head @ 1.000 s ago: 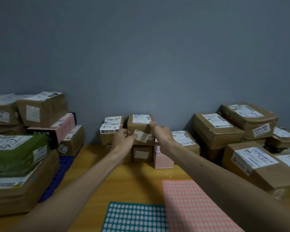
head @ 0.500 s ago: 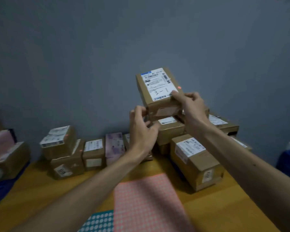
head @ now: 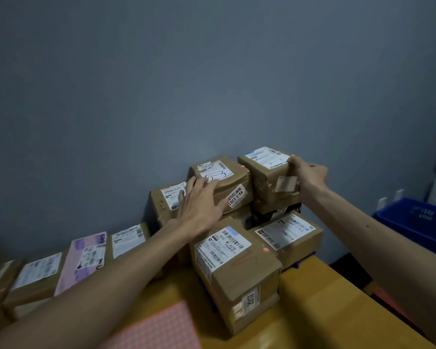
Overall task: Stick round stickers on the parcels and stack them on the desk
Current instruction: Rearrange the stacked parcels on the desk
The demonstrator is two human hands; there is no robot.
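The right hand (head: 308,175) grips the small parcel (head: 266,177) at the top right of the stack, with its fingers curled over the far upper corner and its palm against the right side. The thumb is out of sight behind the box. This small parcel sits level with its neighbour on a dark box (head: 278,210), most of which is hidden. The left hand (head: 199,204) lies flat with its fingers spread on the neighbouring parcel (head: 228,182). It covers part of that parcel's handwritten label, and the thumb reaches toward a side label reading 46-3-3301. A small reddish dot (head: 242,167) shows on this parcel's top and another (head: 293,155) by the right fingertips, but both are too small to say more. Behind the left wrist stands another brown parcel (head: 161,201), half covered by the hand. Nearer the camera a large front parcel (head: 237,268) carries a printed label and a third reddish dot (head: 265,249), and a flatter parcel (head: 291,234) lies just beside it on the right. A row of parcels runs off to the left, among them a pink one (head: 86,258), and the far end is blurred and cut off. The pink sticker sheet (head: 159,326) lies on the yellow desk (head: 317,303), cropped by the bottom edge. A blue crate (head: 418,219) is partly in view at the right.
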